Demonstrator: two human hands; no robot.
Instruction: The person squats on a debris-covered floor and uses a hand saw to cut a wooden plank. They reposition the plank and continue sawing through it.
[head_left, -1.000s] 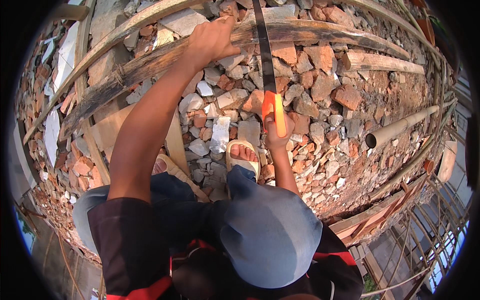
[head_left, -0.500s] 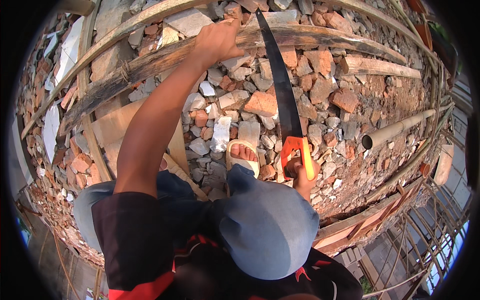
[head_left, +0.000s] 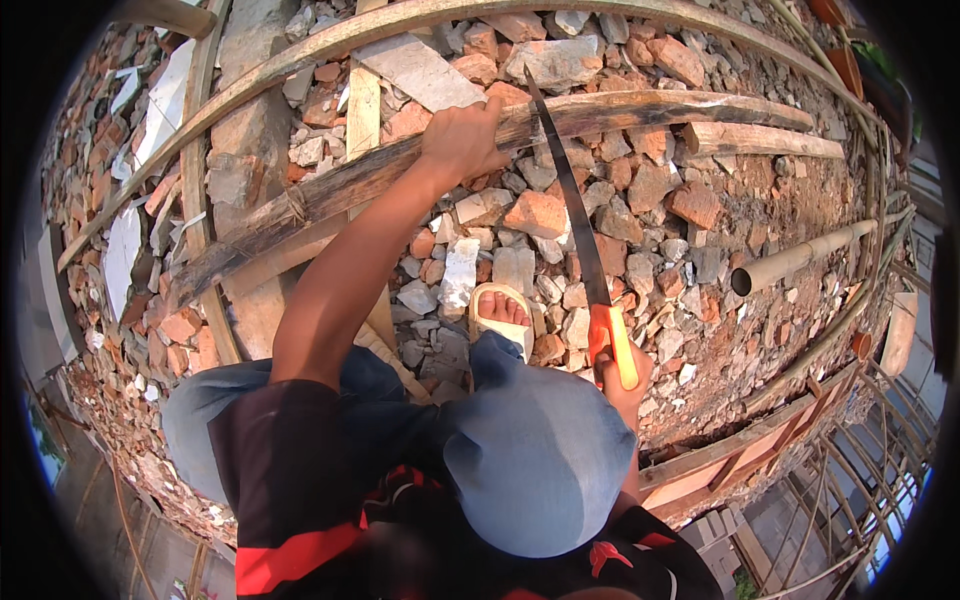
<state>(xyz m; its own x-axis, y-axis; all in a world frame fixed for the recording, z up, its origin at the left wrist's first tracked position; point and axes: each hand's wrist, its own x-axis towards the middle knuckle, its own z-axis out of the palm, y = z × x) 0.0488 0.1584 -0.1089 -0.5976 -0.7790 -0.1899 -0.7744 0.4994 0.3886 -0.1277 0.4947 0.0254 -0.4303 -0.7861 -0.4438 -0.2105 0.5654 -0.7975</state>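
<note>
A long, weathered wooden beam (head_left: 350,185) with dark stains runs across the rubble ahead of me. My left hand (head_left: 462,143) grips it from above, the fingers wrapped over its far edge. In my right hand (head_left: 622,375) is the orange and yellow handle of a hand saw (head_left: 577,205). Its dark, tapering blade points away from me and crosses the beam just right of my left hand. Whether the teeth are in a cut I cannot tell. My knee, in blue jeans (head_left: 540,455), is bent below the saw, and a sandalled foot (head_left: 503,308) rests on the rubble.
Broken bricks and concrete lumps (head_left: 530,213) cover the ground. A shorter wooden piece (head_left: 765,140) lies right of the beam, with a hollow pipe (head_left: 800,257) nearer. Another long timber (head_left: 400,18) passes beyond. Planks (head_left: 265,320) lie at left; a wooden frame (head_left: 735,455) is at lower right.
The saw has been drawn back toward me, its handle lower and its blade turned more edge-on. The view has shifted a little; my left hand stays on the beam.
</note>
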